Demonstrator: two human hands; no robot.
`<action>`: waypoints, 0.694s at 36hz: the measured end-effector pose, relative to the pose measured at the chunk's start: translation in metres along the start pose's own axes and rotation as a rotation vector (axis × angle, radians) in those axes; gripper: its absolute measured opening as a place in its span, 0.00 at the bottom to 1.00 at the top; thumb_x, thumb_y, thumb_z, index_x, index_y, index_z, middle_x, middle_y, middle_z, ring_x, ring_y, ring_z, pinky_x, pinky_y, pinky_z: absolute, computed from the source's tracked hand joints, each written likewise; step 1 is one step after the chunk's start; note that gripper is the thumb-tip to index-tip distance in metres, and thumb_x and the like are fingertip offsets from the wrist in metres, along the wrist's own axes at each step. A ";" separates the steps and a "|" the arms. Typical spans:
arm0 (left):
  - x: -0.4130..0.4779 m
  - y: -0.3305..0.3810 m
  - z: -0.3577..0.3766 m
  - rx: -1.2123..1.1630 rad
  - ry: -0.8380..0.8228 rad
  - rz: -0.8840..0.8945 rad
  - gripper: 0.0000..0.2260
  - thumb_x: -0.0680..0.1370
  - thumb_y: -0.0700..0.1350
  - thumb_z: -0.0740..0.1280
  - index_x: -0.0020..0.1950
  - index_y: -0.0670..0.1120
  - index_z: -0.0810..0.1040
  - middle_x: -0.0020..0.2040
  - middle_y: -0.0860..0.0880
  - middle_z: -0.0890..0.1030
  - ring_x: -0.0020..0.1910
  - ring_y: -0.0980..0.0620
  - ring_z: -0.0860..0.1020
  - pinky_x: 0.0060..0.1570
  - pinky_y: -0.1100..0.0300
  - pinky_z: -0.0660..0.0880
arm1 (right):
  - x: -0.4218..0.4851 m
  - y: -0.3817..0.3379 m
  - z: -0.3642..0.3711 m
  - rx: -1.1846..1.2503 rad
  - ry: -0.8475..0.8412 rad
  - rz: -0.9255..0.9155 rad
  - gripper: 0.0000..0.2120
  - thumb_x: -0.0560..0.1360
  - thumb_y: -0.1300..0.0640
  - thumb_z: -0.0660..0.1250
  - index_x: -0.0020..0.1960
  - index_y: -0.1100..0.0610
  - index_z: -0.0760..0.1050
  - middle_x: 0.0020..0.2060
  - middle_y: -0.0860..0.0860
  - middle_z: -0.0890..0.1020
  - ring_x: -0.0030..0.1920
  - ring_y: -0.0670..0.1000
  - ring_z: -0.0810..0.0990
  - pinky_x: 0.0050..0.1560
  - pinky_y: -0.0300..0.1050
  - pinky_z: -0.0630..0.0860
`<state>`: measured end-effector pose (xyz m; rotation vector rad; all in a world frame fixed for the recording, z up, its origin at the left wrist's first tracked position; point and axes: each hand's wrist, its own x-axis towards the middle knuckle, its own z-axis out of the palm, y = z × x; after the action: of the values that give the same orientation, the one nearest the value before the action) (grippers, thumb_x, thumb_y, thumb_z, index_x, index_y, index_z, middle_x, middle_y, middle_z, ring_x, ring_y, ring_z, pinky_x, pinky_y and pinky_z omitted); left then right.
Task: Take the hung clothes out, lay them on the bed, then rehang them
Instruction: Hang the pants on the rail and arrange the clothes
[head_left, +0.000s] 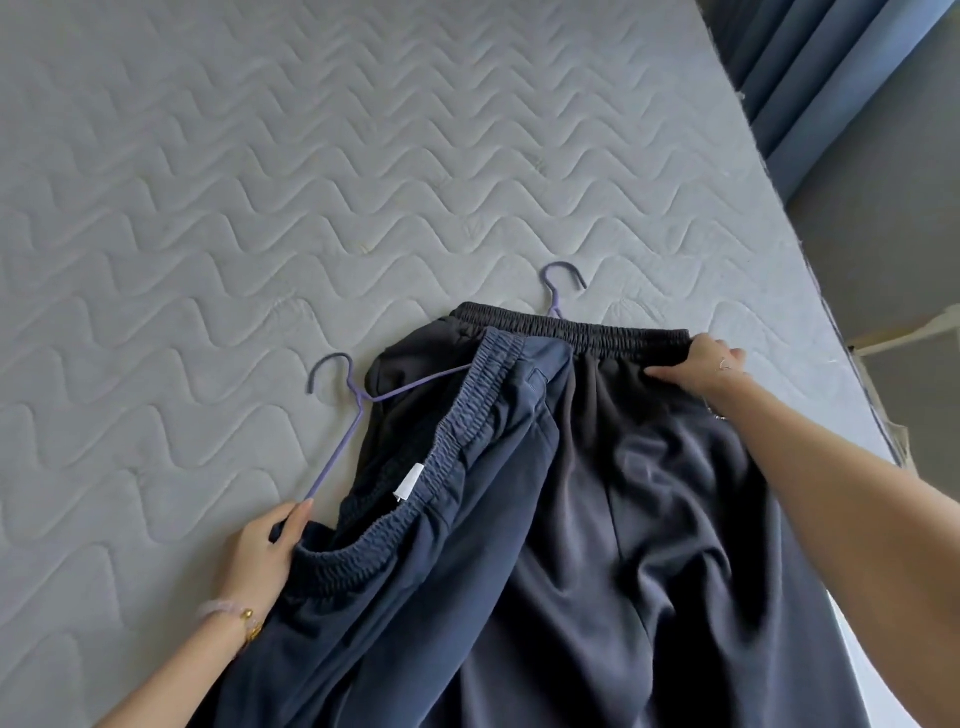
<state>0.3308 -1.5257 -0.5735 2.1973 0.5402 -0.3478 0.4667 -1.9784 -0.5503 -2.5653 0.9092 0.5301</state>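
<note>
Two pairs of dark trousers lie on the grey quilted bed (208, 208). The charcoal pair (654, 457) is spread flat, and a purple hanger hook (558, 280) pokes out above its elastic waistband. The navy pair (415, 597) overlaps it on the left, still on a second purple hanger (340, 415) whose hook rests on the mattress. My left hand (265, 551) grips the navy waistband together with the hanger's lower arm. My right hand (706, 364) pinches the right end of the charcoal waistband.
The bed's right edge runs diagonally past my right arm, with grey floor (893, 218) beyond it. Blue curtains (810, 67) hang at the top right. A pale frame or furniture piece (914, 327) stands by the bed edge.
</note>
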 end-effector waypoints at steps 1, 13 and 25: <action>-0.001 0.000 0.000 -0.002 0.001 0.001 0.13 0.79 0.48 0.62 0.56 0.43 0.81 0.48 0.51 0.78 0.51 0.50 0.74 0.51 0.57 0.67 | 0.000 0.003 0.001 0.021 -0.013 -0.008 0.33 0.67 0.44 0.73 0.63 0.62 0.67 0.61 0.61 0.73 0.66 0.62 0.64 0.65 0.57 0.66; -0.010 0.008 -0.008 -0.022 -0.018 0.046 0.11 0.79 0.48 0.62 0.38 0.51 0.78 0.39 0.45 0.79 0.42 0.48 0.74 0.38 0.67 0.66 | -0.027 0.017 -0.011 0.261 -0.027 -0.116 0.26 0.63 0.52 0.77 0.57 0.59 0.73 0.52 0.57 0.80 0.53 0.58 0.78 0.54 0.50 0.76; -0.131 0.081 -0.108 -0.046 0.112 0.146 0.09 0.75 0.51 0.68 0.37 0.50 0.78 0.39 0.42 0.80 0.41 0.41 0.74 0.35 0.66 0.66 | -0.188 0.035 -0.110 0.707 -0.616 0.047 0.18 0.68 0.50 0.71 0.52 0.62 0.82 0.48 0.59 0.85 0.51 0.59 0.83 0.60 0.53 0.76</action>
<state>0.2637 -1.5214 -0.3982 2.2056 0.4403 -0.1346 0.3330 -1.9564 -0.3762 -1.6131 0.7474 0.7806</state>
